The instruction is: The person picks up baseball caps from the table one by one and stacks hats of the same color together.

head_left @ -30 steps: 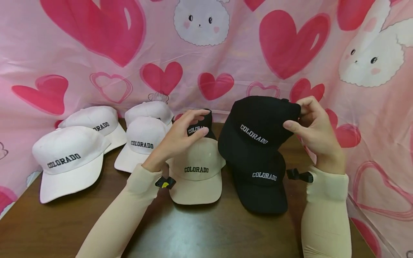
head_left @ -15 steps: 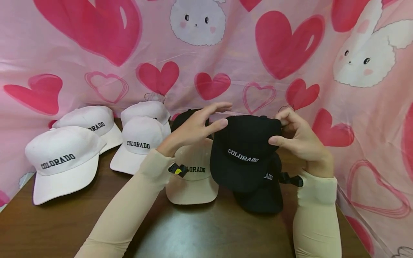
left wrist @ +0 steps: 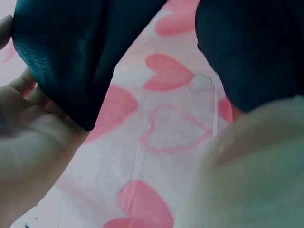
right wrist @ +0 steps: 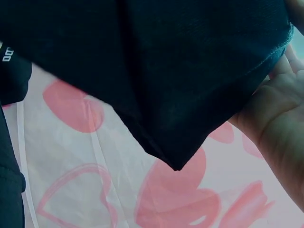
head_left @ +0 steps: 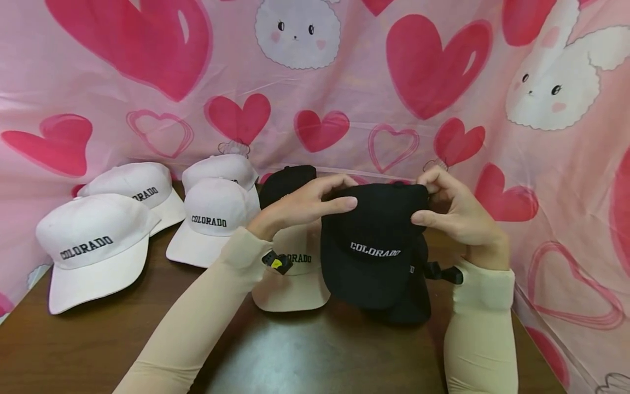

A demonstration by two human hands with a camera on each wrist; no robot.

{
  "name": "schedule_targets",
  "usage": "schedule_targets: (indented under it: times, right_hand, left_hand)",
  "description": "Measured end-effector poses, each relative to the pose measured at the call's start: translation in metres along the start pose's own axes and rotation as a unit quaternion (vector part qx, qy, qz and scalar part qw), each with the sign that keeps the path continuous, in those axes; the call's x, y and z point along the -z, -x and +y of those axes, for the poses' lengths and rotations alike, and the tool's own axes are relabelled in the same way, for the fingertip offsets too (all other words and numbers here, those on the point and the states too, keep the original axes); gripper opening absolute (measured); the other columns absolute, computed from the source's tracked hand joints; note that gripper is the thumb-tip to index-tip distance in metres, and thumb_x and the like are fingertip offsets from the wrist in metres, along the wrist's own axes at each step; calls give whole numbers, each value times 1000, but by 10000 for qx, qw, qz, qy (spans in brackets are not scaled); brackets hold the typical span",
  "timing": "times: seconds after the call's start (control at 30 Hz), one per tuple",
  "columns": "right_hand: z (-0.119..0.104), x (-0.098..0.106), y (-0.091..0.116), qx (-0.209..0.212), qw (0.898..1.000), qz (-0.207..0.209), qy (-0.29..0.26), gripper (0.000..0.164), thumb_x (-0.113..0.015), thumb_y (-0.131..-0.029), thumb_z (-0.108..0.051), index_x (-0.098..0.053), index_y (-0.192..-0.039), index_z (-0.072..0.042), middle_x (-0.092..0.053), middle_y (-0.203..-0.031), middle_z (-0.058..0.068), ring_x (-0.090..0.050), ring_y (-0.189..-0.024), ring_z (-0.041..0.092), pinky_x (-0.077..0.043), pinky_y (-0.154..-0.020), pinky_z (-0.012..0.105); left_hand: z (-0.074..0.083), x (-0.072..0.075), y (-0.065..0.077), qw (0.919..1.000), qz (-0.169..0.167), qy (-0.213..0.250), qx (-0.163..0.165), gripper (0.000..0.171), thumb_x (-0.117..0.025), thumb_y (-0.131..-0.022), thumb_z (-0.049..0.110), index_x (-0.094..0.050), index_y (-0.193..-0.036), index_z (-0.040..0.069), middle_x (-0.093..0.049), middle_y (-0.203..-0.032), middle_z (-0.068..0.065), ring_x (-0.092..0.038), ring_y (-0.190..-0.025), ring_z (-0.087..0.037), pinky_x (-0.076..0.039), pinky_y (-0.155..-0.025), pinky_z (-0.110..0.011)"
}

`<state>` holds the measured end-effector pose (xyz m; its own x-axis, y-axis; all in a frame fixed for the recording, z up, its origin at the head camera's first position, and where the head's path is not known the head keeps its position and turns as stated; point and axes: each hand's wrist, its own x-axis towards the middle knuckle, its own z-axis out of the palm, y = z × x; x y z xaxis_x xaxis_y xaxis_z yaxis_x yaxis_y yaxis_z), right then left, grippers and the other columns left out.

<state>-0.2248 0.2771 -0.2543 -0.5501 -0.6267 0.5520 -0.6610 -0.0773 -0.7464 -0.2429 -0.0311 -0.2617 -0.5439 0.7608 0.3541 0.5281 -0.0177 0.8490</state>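
– How do the hands stand?

– Both hold the black cap (head_left: 369, 227) by its crown. The left hand (head_left: 310, 200) grips one side and the right hand (head_left: 450, 210) pinches the other, thumbs in front, fingers reaching behind.

– Where is it?

– Over the right-hand part of the table (head_left: 285, 361), overlapping a second black cap (head_left: 413, 306) from this view. Whether they touch, I can't tell. The beige cap (head_left: 290, 293) sits close by its left edge, so that flank is tight.

– Any room?

– Brown wood runs from the brims toward the person, and a strip shows between the two pairs of white caps (head_left: 93, 230). Behind the crowns, the backdrop (head_left: 354, 82) hangs near.

– Materials?

– Matte black fabric, boxy crown, rounded brim, pale "COLORADO" lettering; each wrist view shows dark fabric tapering to a corner beside the palm. The wood shines; the backdrop is creased pink cloth printed with hearts.
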Motion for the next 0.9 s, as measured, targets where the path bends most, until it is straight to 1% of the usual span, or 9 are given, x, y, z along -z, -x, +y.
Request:
schedule_targets:
  times: [0.07, 0.17, 0.27, 0.4, 0.5, 0.63, 0.77, 0.9]
  right_hand:
    - [0, 2, 0, -31, 10000, -6, 25, 42, -66, -74, 22, -40, -106, 13, -60, -85, 18, -61, -70, 27, -54, -61, 29]
    - [0, 4, 1, -89, 10000, 1, 39, 42, -64, -74, 23, -40, -107, 14, -60, -87, 19, -61, -70, 28, -54, -61, 30]
    - [-2, 8, 5, -333, 9993, 73, 119, 43, -61, -74, 25, -40, -110, 13, -61, -90, 21, -63, -71, 30, -55, -64, 31]
    - [-6, 14, 12, -767, 9964, 195, 295, 44, -59, -75, 25, -42, -114, 11, -61, -94, 23, -63, -75, 34, -55, -69, 33]
    - [-10, 20, 18, -1046, 9931, 216, 477, 46, -58, -77, 24, -43, -118, 9, -60, -98, 23, -62, -79, 35, -55, -73, 33]
    - [-13, 27, 24, -1367, 9881, 150, 691, 48, -57, -80, 22, -43, -123, 6, -60, -102, 23, -62, -82, 35, -55, -74, 33]
    - [-13, 32, 28, -1749, 9793, 89, 1010, 47, -59, -83, 16, -44, -124, 1, -59, -103, 21, -62, -83, 35, -55, -73, 33]
    - [-8, 38, 32, -2336, 9612, -45, 1465, 44, -64, -87, 3, -45, -126, -8, -59, -105, 15, -61, -88, 31, -54, -73, 33]
  left_hand:
    - [-2, -3, -1, 9993, 35, 347, -92, 19, -57, -96, 16, -54, -114, 10, -59, -104, -8, -56, -97, -22, -46, -89, -38]
    - [-4, -7, -3, 9963, 140, 825, -209, 17, -57, -95, 12, -53, -111, 7, -58, -104, -12, -56, -97, -27, -47, -88, -41]
    - [-4, -13, -6, 9934, 318, 1069, -265, 17, -57, -94, 10, -52, -110, 5, -57, -103, -14, -56, -96, -29, -48, -86, -42]
    - [-6, -22, -11, 9899, 540, 1295, -184, 20, -59, -94, 11, -50, -111, 4, -58, -104, -14, -57, -97, -28, -49, -86, -41]
    - [-15, -30, -17, 9873, 721, 1410, -88, 22, -60, -94, 12, -50, -113, 6, -60, -104, -13, -58, -97, -28, -50, -85, -40]
    - [-33, -41, -26, 9816, 966, 1645, -26, 21, -61, -94, 11, -52, -112, 9, -61, -101, -14, -60, -94, -28, -51, -81, -39]
    - [-45, -50, -32, 9757, 1124, 1875, 119, 21, -62, -94, 17, -52, -111, 10, -61, -101, -14, -61, -93, -29, -52, -80, -38]
    - [-55, -59, -35, 9732, 1277, 1866, 413, 25, -64, -93, 25, -53, -112, 12, -60, -105, -12, -60, -96, -26, -51, -82, -37]
